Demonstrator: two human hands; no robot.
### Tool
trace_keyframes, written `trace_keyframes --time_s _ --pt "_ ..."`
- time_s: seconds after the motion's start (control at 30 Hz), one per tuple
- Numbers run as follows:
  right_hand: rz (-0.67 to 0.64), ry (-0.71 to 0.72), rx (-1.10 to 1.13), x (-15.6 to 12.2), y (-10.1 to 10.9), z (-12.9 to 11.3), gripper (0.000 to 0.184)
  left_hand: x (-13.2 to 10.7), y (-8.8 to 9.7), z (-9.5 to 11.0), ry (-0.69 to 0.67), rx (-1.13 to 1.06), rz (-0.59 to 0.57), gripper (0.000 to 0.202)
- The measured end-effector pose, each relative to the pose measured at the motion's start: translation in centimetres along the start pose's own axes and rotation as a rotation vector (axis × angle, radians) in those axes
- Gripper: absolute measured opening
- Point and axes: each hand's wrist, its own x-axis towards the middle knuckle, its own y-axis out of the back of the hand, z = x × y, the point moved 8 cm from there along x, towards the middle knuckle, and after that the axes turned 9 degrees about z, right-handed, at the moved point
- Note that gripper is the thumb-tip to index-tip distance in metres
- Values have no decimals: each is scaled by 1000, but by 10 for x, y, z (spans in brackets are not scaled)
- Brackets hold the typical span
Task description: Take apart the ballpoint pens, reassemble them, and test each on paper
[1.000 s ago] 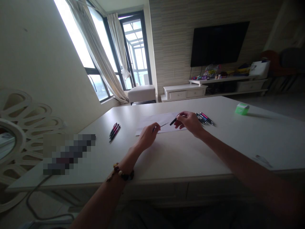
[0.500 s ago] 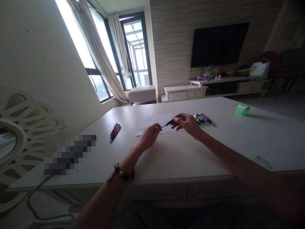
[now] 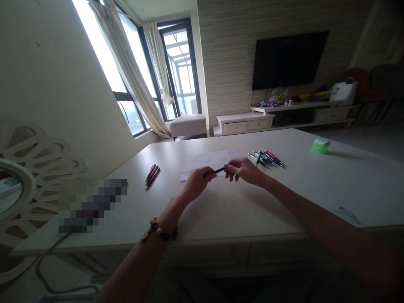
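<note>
A dark pen spans the gap between my hands, over the near edge of a white sheet of paper. My left hand has its fingers closed round the pen's left part. At the pen's right end, the thumb and fingertips of my right hand pinch it. Past my right hand lies a loose group of pens, with a green-and-dark one across its left side. Another small bunch of pens, some pinkish, rests on the left of the table.
The white table carries a green-and-white box at the far right. A blurred-out long object with a cable lies near the left edge. A white stool stands beyond the table.
My right hand has come down and left, closer to my left hand. The thin rod that showed between two separate pen parts is out of sight; the pen now looks like one piece.
</note>
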Motion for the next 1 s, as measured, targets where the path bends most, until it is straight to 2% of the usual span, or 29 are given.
trace_keyframes --time_s 0.17,0.33,0.6,0.83,0.9,1.0 --pt "-24 -47 33 0 -6 6 46 0 1 1 -1 13 -1 25" --pt "-52 -94 -30 -2 -13 15 60 1 0 -1 -16 32 -9 24" --pt "-8 -5 -43 0 -14 2 39 3 2 -3 -19 47 25 24" --pt "-78 -4 -143 -5 -20 4 60 1 0 -4 -1 38 -13 23" --pt "-84 -15 -149 -5 -21 5 58 1 0 -3 -10 37 -9 22" --pt "-54 -14 -152 -5 -19 4 46 1 1 -4 -20 49 8 22"
